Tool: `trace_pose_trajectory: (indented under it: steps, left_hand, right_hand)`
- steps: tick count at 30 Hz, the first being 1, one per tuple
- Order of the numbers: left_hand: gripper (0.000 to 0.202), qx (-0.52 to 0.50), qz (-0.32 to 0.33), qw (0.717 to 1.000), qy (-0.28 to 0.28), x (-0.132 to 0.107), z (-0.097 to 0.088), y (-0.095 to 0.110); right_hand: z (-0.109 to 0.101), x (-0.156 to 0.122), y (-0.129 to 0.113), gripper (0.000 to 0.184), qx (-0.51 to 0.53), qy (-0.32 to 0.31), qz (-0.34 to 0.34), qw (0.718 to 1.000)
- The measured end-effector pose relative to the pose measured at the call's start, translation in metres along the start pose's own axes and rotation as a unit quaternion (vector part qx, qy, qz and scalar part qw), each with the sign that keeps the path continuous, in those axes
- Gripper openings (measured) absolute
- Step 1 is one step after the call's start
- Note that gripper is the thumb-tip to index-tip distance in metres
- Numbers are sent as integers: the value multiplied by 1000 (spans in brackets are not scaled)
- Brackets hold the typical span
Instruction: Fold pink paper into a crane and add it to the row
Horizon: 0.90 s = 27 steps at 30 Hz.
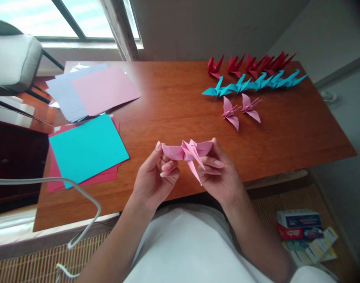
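A folded pink paper crane (188, 152) is held above the near edge of the wooden table (174, 106). My left hand (156, 177) pinches its left wing and my right hand (219, 173) pinches its right wing. Two finished pink cranes (240, 110) lie further back on the table. Behind them runs a row of several teal cranes (256, 83), and behind that a row of several red cranes (250, 63).
A teal sheet (87, 148) lies on red sheets (79, 182) at the table's left. Pink paper (105, 89) and pale lilac paper (65, 96) are stacked behind it. A grey cable (79, 192) crosses the left edge. Boxes (299, 224) sit on the floor mat at right. A chair (11, 59) stands by the window.
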<state>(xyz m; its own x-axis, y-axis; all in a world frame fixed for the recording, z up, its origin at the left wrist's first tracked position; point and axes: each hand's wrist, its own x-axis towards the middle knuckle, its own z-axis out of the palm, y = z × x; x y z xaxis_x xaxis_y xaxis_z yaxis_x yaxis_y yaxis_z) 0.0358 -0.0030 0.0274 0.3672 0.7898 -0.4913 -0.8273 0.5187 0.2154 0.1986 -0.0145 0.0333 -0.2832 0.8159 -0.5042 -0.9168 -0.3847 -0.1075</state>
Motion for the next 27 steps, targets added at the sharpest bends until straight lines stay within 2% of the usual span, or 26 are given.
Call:
trace_pose_trajectory:
  steps: [3, 7, 11, 16, 20, 27]
  left_hand:
    - [20, 18, -7, 1000, -9, -1, 0, 1]
    - [20, 23, 3, 999, 31, 3, 1, 4]
    - [19, 37, -23, 998, 51, 4, 1, 7]
    - [15, 51, -51, 997, 14, 3, -2, 10]
    - [14, 61, -39, 997, -13, 3, -1, 9]
    - [15, 109, -33, 994, 3, 0, 4, 7]
  right_hand:
    - [3, 0, -1, 22, -30, 0, 9, 1000]
    - [7, 0, -1, 25, -57, 13, 11, 998]
    - [8, -1, -4, 28, -100, 25, 23, 994]
    - [3, 0, -8, 26, -133, -3, 42, 990]
    - [-1, 2, -10, 27, -133, -19, 38, 990]
    - [2, 6, -10, 29, -177, -25, 30, 983]
